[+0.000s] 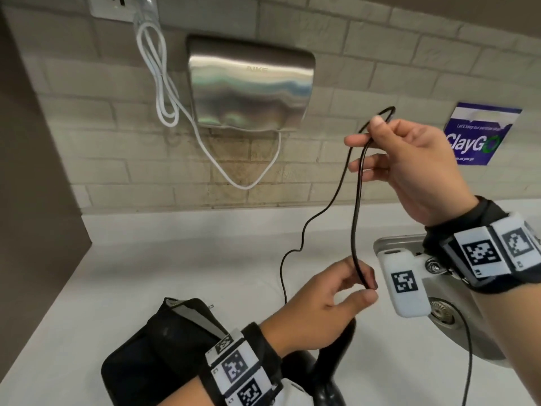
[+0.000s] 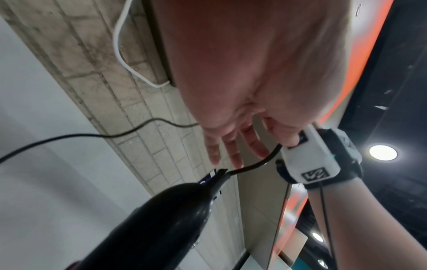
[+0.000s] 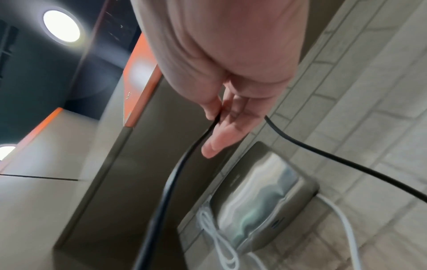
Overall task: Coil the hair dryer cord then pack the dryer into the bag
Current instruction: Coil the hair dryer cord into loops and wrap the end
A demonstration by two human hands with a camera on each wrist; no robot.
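The black cord (image 1: 355, 218) hangs in a long loop between my two hands. My right hand (image 1: 371, 130), raised in front of the wall, pinches the top bend of the loop between thumb and forefinger, as the right wrist view shows on the cord (image 3: 184, 159). Lower down, my left hand (image 1: 370, 288) pinches the same strand. The black hair dryer (image 1: 328, 376) sits under my left wrist, its handle (image 2: 161, 219) pointing up with the cord (image 2: 254, 165) leaving its end. A second strand trails down to the counter. The black bag (image 1: 152, 356) lies open at the lower left.
A steel hand dryer (image 1: 251, 89) and its looped white cable (image 1: 164, 92) hang on the tiled wall. A metal sink (image 1: 439, 306) is set in the white counter (image 1: 175, 259) at the right. A blue sticker (image 1: 480, 136) is on the wall.
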